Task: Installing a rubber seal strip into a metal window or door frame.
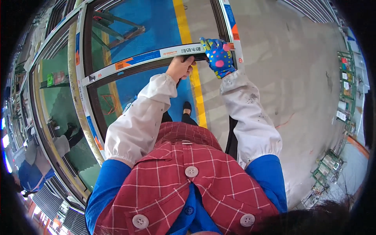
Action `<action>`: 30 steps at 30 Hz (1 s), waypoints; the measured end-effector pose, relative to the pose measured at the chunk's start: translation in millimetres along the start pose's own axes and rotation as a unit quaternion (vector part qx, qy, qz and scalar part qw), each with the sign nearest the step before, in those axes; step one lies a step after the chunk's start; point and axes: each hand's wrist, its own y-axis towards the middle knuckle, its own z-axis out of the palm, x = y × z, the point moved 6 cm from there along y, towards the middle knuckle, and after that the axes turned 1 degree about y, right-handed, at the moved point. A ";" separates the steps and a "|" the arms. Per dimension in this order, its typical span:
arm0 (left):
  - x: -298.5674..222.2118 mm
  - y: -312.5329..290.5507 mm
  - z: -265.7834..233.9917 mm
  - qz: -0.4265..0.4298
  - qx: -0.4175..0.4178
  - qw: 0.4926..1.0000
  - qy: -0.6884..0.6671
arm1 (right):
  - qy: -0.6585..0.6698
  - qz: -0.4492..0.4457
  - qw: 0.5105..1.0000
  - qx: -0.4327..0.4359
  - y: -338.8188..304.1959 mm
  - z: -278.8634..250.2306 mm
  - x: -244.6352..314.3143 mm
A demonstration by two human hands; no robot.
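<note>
White-faced, the bar (145, 58) runs across the frame (79, 47), between its left side and the right rail (230, 19); both hands are at its right part. Bare skin looks like the main risk: the left hand (181, 68) has no glove, so a sharp edge or a sudden shift of the bar could cut or pinch its fingers; uneven pressure from the two hands could also twist the bar; a slip could let a loose piece drop toward the shoe (187, 107), and the right sleeve (252, 113) might snag on the rail if the arm swings outward.

Left of the glove, the bare hand has thumb and fingers closed on the bar's dark near edge, knuckles bent, its forearm slanting up and rightward; the right hand (217, 58), in a blue spotted glove, lies over the bar's right end with fingertips bent over the far edge; its underside is hidden, so I cannot tell whether it is clamped; that forearm leans slightly leftward.
</note>
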 end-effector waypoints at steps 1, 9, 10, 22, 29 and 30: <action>-1.2 -0.3 0.5 0.000 0.006 1.000 -0.010 | 0.004 0.006 1.000 0.003 0.3 1.2 -0.7; -7.6 -4.7 3.9 -0.002 0.008 1.000 0.017 | -0.004 0.024 0.997 0.076 2.7 13.5 5.0; -5.7 -3.6 3.1 -0.006 0.011 1.000 0.015 | -0.001 0.025 0.997 0.076 3.9 13.9 5.5; 170.3 -122.0 -98.3 0.022 0.396 0.883 0.250 | 0.073 0.052 0.993 0.079 6.2 -0.6 2.9; 67.0 -250.1 -89.8 0.133 -0.079 0.735 0.661 | 0.143 -0.154 0.959 0.189 54.4 -74.4 118.6; 44.9 -268.5 -81.3 0.117 -0.092 0.731 0.666 | 0.245 -0.251 0.918 0.187 52.5 -90.4 159.3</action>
